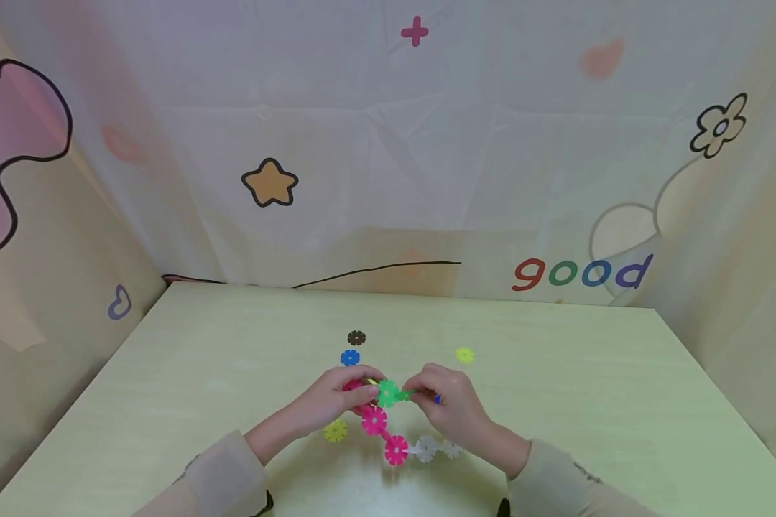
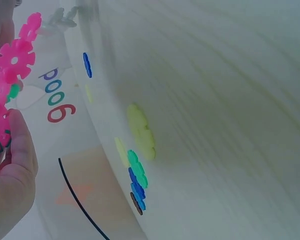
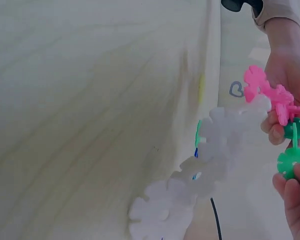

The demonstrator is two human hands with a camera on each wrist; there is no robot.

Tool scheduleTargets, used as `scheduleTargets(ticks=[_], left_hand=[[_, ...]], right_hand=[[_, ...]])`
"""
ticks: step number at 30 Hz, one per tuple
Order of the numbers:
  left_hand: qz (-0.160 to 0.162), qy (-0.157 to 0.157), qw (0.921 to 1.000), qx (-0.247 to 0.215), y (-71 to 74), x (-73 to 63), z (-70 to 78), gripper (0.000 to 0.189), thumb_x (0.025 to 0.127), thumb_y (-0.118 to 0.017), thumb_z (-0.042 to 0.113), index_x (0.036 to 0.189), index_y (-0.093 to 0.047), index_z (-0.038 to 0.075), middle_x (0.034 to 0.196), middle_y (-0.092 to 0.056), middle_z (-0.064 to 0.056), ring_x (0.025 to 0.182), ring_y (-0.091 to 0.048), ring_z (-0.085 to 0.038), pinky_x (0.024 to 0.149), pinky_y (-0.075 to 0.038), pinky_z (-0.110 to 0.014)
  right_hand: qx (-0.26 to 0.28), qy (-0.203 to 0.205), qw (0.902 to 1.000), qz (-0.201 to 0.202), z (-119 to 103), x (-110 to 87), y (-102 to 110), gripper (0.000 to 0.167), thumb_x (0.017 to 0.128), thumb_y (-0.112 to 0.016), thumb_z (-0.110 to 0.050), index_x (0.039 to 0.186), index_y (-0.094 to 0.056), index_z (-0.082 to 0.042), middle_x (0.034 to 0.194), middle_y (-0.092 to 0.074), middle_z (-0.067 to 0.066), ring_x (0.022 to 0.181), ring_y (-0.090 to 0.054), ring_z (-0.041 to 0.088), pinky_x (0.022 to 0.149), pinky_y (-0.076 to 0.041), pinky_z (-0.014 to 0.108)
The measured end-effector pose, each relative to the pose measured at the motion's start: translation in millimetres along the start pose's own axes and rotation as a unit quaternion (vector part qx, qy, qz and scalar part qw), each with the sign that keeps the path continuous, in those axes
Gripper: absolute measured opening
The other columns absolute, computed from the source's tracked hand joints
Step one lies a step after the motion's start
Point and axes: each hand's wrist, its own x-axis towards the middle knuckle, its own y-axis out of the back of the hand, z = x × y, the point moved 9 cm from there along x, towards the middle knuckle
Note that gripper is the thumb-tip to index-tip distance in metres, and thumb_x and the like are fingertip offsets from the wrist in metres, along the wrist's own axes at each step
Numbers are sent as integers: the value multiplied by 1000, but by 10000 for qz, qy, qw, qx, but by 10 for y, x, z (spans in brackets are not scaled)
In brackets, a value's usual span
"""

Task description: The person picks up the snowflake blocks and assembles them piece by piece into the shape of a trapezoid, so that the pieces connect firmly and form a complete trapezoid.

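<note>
My left hand (image 1: 330, 397) holds a chain of interlocking plastic snowflake discs, its fingers around the pink discs (image 1: 374, 421). A green disc (image 1: 388, 393) sits at the fingertips of that hand, joined to the chain. To its right, my right hand (image 1: 451, 403) pinches a second green disc (image 3: 290, 161), which meets the first edge-on in the right wrist view. White discs (image 1: 427, 449) trail off the pink part below the right hand, looming large in the right wrist view. Part of the chain is hidden behind the left fingers.
Loose discs lie on the pale table (image 1: 556, 373): brown (image 1: 356, 337) and light blue (image 1: 350, 357) beyond the left hand, yellow (image 1: 465, 355) beyond the right, another yellow (image 1: 335, 430) by the left wrist. The left wrist view adds a green disc (image 2: 137, 169). A printed curtain (image 1: 375, 165) stands behind.
</note>
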Motion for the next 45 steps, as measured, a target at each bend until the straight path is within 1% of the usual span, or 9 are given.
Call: scheduleTargets(ticks=[7,13,22,26,30,35,38,42,45], left_hand=[[117,-1,9999,22,-5,-15,13,30,90,-50,21,113,-54,2,91,-60,-11,75,-61,-15,71,-51,-25],[247,-80,9995,150,-15,-25,56,30,90,-50,22,113,-54,4,90,-61,-10,75,-60,-15,70,-51,-23],[100,-10,9979,635,51,-13,35,31,88,-53,26,112,-56,7,89,-65,-8,74,-62,-13,72,-51,-27],[-60,9,9976,691,74,-2,44,30,87,-54,24,113,-56,9,90,-65,-5,75,-63,-12,73,-50,-26],[-241,-7,9972,711,57,11,47,31,86,-56,23,114,-56,9,88,-64,-4,75,-62,-13,70,-50,-26],[-324,60,9972,665,72,-2,11,31,85,-58,26,113,-58,12,89,-63,-5,76,-62,-13,69,-50,-25],[-293,121,9975,627,136,-30,-18,32,85,-58,26,112,-59,10,89,-63,-6,76,-61,-14,68,-50,-25],[-254,283,9975,589,302,-92,-67,35,84,-59,26,113,-59,6,91,-64,-10,76,-60,-15,67,-51,-28],[-239,416,9968,647,459,-166,-93,37,84,-59,27,115,-59,7,96,-64,-12,78,-60,-16,69,-50,-28]], right_hand=[[-82,4,9997,213,-40,-10,-1,19,63,-69,14,70,-66,-3,59,-54,-1,52,-41,0,48,-36,6],[-385,207,9982,406,-86,-9,10,19,61,-70,14,69,-65,-3,58,-52,-1,51,-41,1,45,-37,9],[-293,359,9989,-95,-85,50,-10,19,64,-69,12,73,-65,-4,62,-54,-1,53,-46,3,50,-40,9],[-88,440,9987,-227,-109,77,-16,18,65,-68,12,74,-65,-3,65,-56,0,55,-53,5,55,-44,8],[66,345,9987,-375,-111,95,-59,18,65,-68,12,76,-65,-3,68,-59,2,59,-56,8,57,-46,9],[65,110,9976,-686,-108,120,-140,16,69,-68,8,79,-65,-4,72,-60,2,63,-58,8,59,-47,10],[70,-164,9951,-970,-71,138,-191,16,72,-68,4,85,-65,-4,77,-61,4,66,-59,8,61,-48,13],[274,-828,9863,-1398,79,169,-271,20,74,-67,-1,93,-63,-4,85,-62,6,70,-60,12,62,-49,16],[574,-1470,9732,-1673,265,172,-355,21,75,-67,-4,96,-63,-4,90,-62,9,74,-61,16,63,-49,18]])
